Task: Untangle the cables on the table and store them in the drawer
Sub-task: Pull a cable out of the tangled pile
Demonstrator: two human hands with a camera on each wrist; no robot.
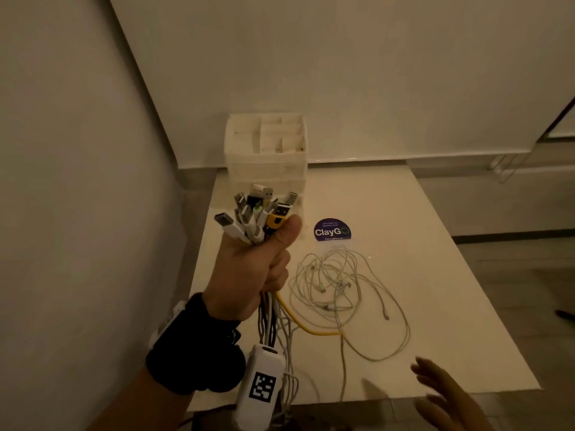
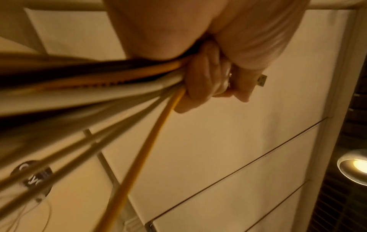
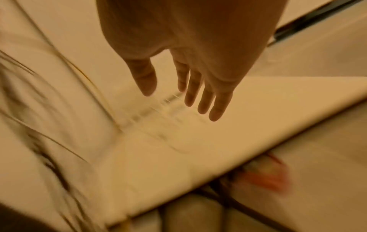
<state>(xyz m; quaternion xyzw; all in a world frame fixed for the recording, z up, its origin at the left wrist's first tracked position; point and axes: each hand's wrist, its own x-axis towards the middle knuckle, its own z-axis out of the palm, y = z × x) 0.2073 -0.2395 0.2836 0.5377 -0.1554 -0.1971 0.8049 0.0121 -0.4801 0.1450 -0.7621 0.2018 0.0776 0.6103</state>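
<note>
The table (image 1: 420,244) carries a drawer unit (image 1: 266,157) at its far edge, and loose cables (image 1: 345,293) lie near that unit. The left hand (image 1: 249,275) clenches a cable bundle (image 1: 258,216) just before the unit; the right hand (image 1: 448,396), fingers spread, hovers at the table's near edge.

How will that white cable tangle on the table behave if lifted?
The white cable tangle looks thin and loopy, so probably floppy and light. Its strands overlap, so it likely lifts as one clump. Some run to the left hand, so may tug.
</note>
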